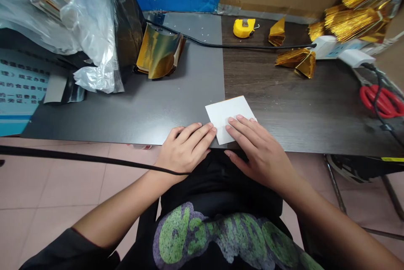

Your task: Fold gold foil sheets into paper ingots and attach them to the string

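Note:
A small sheet of white paper (227, 109) lies tilted on the table by its front edge, with a thin orange-gold line along its far side. My right hand (257, 148) rests flat on the paper's right part, fingers stretched out and thumb apart near the table edge. At the paper's left edge are the fingertips of my left hand (187, 148), whose fingers are extended and lie side by side on the table. Neither hand grips anything that I can see. The underside of the paper is hidden.
A stack of gold foil paper (160, 53) stands at the back left beside plastic bags (94, 30). Behind lie a yellow tape measure (244, 28), a black cable (221, 46) and folded gold pieces (296, 60). Red-handled scissors (381, 100) lie right, below bundled gold folds (353, 23).

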